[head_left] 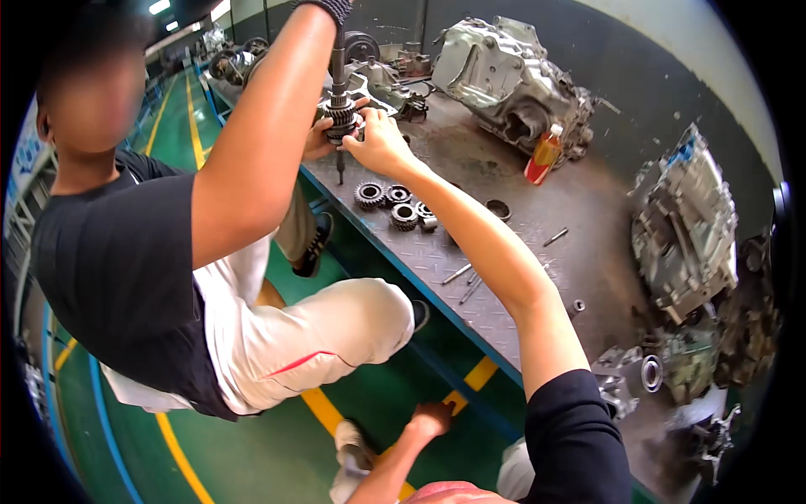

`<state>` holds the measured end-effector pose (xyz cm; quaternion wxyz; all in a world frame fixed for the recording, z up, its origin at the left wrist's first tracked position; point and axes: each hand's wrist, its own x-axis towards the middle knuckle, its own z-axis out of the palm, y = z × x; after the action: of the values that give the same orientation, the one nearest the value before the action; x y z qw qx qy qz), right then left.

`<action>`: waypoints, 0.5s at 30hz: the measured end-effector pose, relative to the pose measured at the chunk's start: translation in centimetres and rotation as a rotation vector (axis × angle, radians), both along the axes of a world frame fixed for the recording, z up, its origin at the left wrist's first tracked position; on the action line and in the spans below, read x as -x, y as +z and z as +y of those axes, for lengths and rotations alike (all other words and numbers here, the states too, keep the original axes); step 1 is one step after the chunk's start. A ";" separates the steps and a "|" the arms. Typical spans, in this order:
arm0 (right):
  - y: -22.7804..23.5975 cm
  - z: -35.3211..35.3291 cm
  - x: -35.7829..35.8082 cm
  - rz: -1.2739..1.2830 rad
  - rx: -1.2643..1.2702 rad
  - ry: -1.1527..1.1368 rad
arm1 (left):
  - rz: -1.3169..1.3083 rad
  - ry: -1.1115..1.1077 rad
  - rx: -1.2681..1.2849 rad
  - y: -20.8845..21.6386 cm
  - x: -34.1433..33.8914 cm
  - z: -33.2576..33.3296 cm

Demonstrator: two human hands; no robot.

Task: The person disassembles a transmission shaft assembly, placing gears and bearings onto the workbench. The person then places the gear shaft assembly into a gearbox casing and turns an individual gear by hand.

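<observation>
A vertical metal gear shaft (338, 71) carries toothed gears (340, 116) above the bench's near edge. My right hand (379, 141) reaches to it from the right, with its fingers closed around the right side of the lower gear. A co-worker's hand (316, 141) cups the same gear from the left, while that person's raised arm (264, 126) goes up to the shaft's top, out of the picture. Low by the floor, what seems to be my left hand (432, 417) hangs below the bench; its fingers are too unclear to read.
Several loose gears (369, 195) lie on the metal bench (537, 252), with a ring (498, 208) and thin rods (457, 274) to their right. Behind stand a gearbox housing (495, 76) and an orange-red bottle (544, 155). Another housing (684, 227) stands far right. A co-worker (117, 269) sits at left.
</observation>
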<state>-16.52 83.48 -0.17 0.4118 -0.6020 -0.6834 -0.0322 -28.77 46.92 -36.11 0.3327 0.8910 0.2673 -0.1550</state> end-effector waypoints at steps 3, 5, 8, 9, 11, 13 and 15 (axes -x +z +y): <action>0.2 1.6 0.2 0.054 -0.107 -0.033 | 0.032 0.008 -0.016 1.2 -0.2 0.0; 1.0 2.6 1.5 0.113 -0.097 -0.001 | 0.090 0.041 0.016 1.6 -0.1 0.3; 1.0 5.4 0.0 0.327 -0.112 0.081 | 0.073 0.045 0.041 2.9 -1.2 1.1; 0.8 5.8 0.2 0.316 -0.144 0.064 | 0.066 0.050 0.028 2.4 -1.1 1.2; 0.4 5.8 0.7 0.335 -0.140 0.073 | 0.095 0.052 0.015 2.4 -0.8 1.2; -0.4 7.3 -5.3 0.271 -0.189 0.091 | 0.104 -0.034 0.017 2.7 -2.6 1.3; -0.7 8.4 1.5 0.205 -0.297 0.313 | 0.095 0.078 0.033 3.6 0.3 1.0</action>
<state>-18.02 91.89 -0.91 0.5630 -0.4217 -0.7107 -0.0068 -29.10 47.91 -32.54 0.3400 0.8659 0.3148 -0.1884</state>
